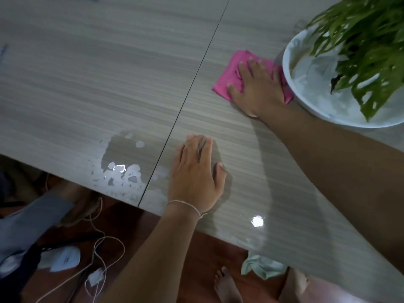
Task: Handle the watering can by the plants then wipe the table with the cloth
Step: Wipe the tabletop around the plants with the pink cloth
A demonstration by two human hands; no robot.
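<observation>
A folded pink cloth (231, 77) lies on the grey wood-grain table (98, 84), right beside a white bowl. My right hand (255, 88) presses flat on the cloth with its fingers spread. My left hand (196, 173) rests flat on the bare tabletop near the front edge, holding nothing. A patch of water (122, 165) glistens on the table left of my left hand. No watering can is in view.
A white bowl (306, 106) with a green leafy plant (367, 47) stands at the right. A seam (192, 88) runs across the tabletop. Below the edge are white cables (98, 248), a pale green cloth (260, 266) and a bare foot (227, 285).
</observation>
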